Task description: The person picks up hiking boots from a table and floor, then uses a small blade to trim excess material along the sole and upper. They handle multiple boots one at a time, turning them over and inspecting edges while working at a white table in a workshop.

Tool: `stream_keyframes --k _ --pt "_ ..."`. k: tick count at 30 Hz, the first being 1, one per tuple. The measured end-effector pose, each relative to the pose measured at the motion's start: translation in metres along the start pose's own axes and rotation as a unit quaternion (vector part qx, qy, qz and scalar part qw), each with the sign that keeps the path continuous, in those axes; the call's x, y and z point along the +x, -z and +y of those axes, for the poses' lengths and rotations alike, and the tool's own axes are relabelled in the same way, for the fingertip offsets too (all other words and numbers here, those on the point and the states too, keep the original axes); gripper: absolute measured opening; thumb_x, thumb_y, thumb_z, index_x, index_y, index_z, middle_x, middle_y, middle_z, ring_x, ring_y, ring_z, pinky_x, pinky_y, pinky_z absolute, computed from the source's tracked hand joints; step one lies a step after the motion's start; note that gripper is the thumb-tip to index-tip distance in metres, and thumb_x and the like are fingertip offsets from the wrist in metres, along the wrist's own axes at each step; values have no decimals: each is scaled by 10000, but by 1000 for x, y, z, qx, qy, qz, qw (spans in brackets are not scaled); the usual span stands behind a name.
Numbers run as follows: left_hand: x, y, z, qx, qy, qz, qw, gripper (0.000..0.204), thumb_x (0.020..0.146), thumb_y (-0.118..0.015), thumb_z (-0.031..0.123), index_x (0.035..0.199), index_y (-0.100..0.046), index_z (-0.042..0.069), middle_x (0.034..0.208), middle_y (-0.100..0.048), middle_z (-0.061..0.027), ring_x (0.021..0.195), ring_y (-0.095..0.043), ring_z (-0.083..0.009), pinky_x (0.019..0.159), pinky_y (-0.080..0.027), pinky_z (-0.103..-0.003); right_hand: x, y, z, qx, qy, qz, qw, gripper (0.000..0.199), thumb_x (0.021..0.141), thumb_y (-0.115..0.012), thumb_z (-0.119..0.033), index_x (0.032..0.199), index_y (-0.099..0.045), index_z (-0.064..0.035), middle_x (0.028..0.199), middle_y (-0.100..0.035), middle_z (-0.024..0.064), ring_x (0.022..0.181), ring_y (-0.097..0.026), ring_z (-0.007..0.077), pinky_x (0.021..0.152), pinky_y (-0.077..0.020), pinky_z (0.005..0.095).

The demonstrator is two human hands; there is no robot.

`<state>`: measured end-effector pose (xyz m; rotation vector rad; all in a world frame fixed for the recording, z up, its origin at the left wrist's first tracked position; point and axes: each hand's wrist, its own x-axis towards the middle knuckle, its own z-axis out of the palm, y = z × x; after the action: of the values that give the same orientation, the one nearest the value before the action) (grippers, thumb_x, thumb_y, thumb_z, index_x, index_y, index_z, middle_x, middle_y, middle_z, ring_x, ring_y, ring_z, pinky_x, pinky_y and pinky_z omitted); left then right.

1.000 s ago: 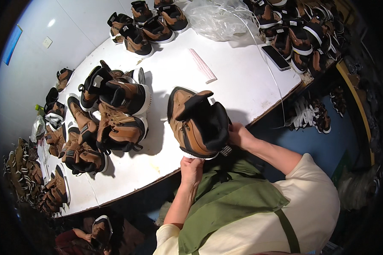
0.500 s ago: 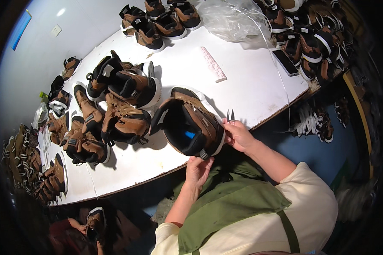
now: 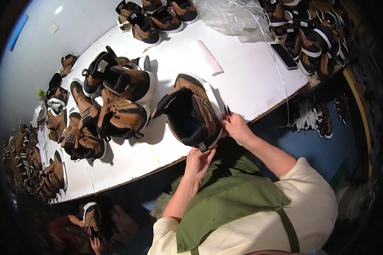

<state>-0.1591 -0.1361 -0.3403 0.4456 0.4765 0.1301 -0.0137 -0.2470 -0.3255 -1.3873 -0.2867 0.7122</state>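
A brown and black high-top shoe [image 3: 199, 117] with a white sole rests at the table's near edge, its toe pointing away and its dark collar facing me. My left hand [image 3: 199, 163] is closed on its heel, just below the striped pull tab. My right hand [image 3: 239, 128] is beside the sole on the right. Small pointed thread snips [image 3: 228, 111] stick up from its closed fingers, their grip hidden by the hand. The fingertips of that hand are close to the sole edge; whether they touch it is hard to tell.
More brown shoes [image 3: 121, 112] crowd the white table [image 3: 174, 49] to the left, with others [image 3: 164, 19] at the back. A clear plastic bag [image 3: 230, 17], a red-patterned strip [image 3: 210, 58] and a phone [image 3: 284, 56] lie beyond. Piled shoes [image 3: 306, 38] fill the right corner. Another person's hand [image 3: 96, 245] holds a shoe, lower left.
The shoe has turned slightly and its toe has risen in view; the blue patch inside is now dark. The snips' tips look closer together. The other person's shoe has shifted.
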Motion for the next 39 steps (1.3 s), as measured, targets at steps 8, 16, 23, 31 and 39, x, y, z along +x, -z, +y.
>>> stream_keyframes --k 8,16,23,31,39 --pt "-7 4 16 28 2 33 999 306 861 -486 86 1105 -529 -95 1056 -620 -206 993 -616 -304 835 -554 -334 27 25 -44 -285 -76 -109 949 156 863 -562 -93 978 -593 8 624 -576 66 633 -592 153 570 -471 263" --pt "8 -3 23 40 41 46 997 351 808 -427 85 1097 -499 -100 1045 -609 -237 1001 -612 -334 888 -521 -373 172 54 -41 -567 329 93 749 219 785 -593 -78 995 -641 -115 1045 -532 94 845 -630 281 724 -525 419" --pt "18 -5 27 157 6 61 986 287 875 -414 153 1001 -535 -74 1012 -613 -202 1002 -606 -322 861 -522 -370 197 93 -45 -610 285 199 712 217 830 -484 -46 1000 -613 -87 1053 -525 142 836 -613 350 735 -503 438" --pt "31 -37 23 144 -2 75 987 209 761 -444 -57 929 -561 -96 890 -637 -169 869 -654 -278 792 -559 -350 17 50 -17 -141 -49 9 989 228 862 -596 -239 869 -632 -14 651 -589 19 491 -473 90 435 -341 237" --pt "22 -35 33 179 -16 42 983 188 730 -509 -101 897 -595 -101 876 -652 -158 843 -655 -267 765 -563 -337 24 40 -25 -4 -191 -111 975 143 844 -534 -110 778 -602 -2 562 -507 20 373 -345 52 337 -204 205"
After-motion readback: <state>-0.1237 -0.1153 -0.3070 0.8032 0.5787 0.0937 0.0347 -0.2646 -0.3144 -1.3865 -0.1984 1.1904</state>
